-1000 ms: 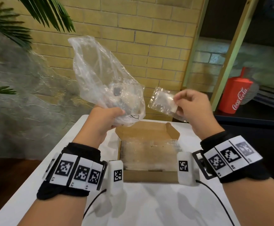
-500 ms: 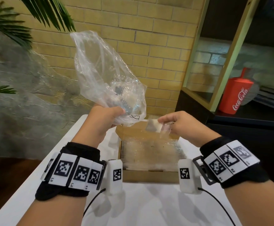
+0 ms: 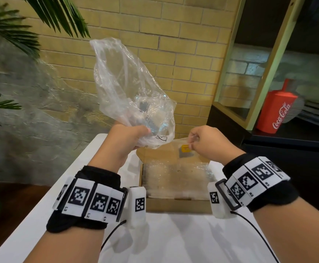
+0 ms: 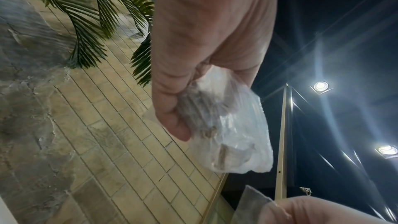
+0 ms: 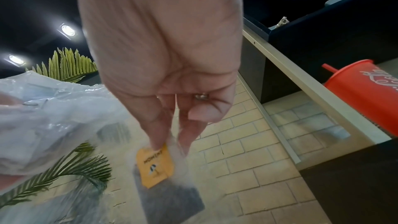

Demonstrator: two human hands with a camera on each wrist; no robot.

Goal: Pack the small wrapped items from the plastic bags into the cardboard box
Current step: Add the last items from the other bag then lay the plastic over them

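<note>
My left hand (image 3: 125, 138) grips the bunched bottom of a clear plastic bag (image 3: 132, 95) held up above the table, with a few small wrapped items still inside; the same bag (image 4: 228, 125) shows in the left wrist view under my curled fingers (image 4: 172, 108). My right hand (image 3: 205, 140) pinches a small clear-wrapped item (image 3: 185, 151) with a yellow tag and a dark pouch, hanging over the far end of the open cardboard box (image 3: 173, 205). The wrapped item (image 5: 159, 169) dangles from my fingertips (image 5: 157, 139). The box holds several clear wrapped items in a layer.
The box sits on a white table (image 3: 173, 240). A brick wall and palm leaves (image 3: 59, 14) stand behind. At right, a dark shelf unit carries a red Coca-Cola cup (image 3: 277, 111). Cables run from my wrist cameras across the table.
My right hand came down from beside the bag to just above the box's far end, carrying the wrapped item, which now hangs downward. The left hand keeps the bag raised.
</note>
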